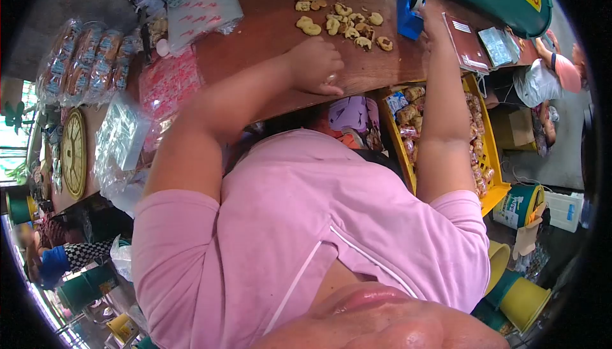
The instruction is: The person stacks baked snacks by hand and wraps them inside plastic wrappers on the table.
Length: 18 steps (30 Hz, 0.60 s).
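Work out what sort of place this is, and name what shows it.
Probably a small snack-packing workshop: loose snack pieces lie on the table near a blue tape dispenser, and a yellow crate holds small filled packets.

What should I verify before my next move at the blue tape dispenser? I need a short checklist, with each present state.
1. Right hand beside the blue tape dispenser: ok.
2. Tape end loose for pulling: cannot tell, too small to see.
3. Left hand empty: cannot tell, its palm is hidden.
4. Small tan-and-brown curved pieces gathered in one pile: not ok, spread loosely on the brown wooden table.
5. Flat clear plastic packaging with red print lying away from both hands: ok.
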Tool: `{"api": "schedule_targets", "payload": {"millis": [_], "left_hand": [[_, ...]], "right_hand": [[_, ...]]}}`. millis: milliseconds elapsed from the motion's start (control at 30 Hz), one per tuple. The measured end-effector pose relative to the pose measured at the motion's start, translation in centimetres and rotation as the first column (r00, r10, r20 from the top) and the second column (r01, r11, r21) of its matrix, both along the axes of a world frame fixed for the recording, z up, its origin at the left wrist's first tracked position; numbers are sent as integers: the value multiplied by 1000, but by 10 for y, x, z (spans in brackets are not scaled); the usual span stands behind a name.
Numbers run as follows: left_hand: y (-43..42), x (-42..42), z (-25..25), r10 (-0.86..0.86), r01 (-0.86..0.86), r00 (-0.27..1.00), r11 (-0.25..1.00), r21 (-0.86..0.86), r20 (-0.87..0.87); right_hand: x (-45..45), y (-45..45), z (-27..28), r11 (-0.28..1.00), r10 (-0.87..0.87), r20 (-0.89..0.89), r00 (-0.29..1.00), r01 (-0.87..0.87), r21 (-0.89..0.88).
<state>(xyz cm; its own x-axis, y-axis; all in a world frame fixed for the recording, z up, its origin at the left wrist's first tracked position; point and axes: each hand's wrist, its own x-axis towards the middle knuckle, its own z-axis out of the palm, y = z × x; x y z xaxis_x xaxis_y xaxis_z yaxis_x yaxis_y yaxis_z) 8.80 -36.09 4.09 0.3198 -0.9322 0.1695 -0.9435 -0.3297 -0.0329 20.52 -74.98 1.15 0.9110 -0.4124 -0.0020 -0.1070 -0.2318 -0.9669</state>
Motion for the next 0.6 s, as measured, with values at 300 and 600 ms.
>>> {"api": "schedule_targets", "payload": {"millis": [300, 600], "left_hand": [[12, 9, -15, -440, -961, 97, 193, -200, -893], [21, -29, 23, -465, -990, 126, 0, -142, -876]], "right_hand": [[-69, 26, -25, 398, -77, 415, 906, 410, -821], [-147, 148, 58, 763, 503, 230, 833, -302, -572]]}}
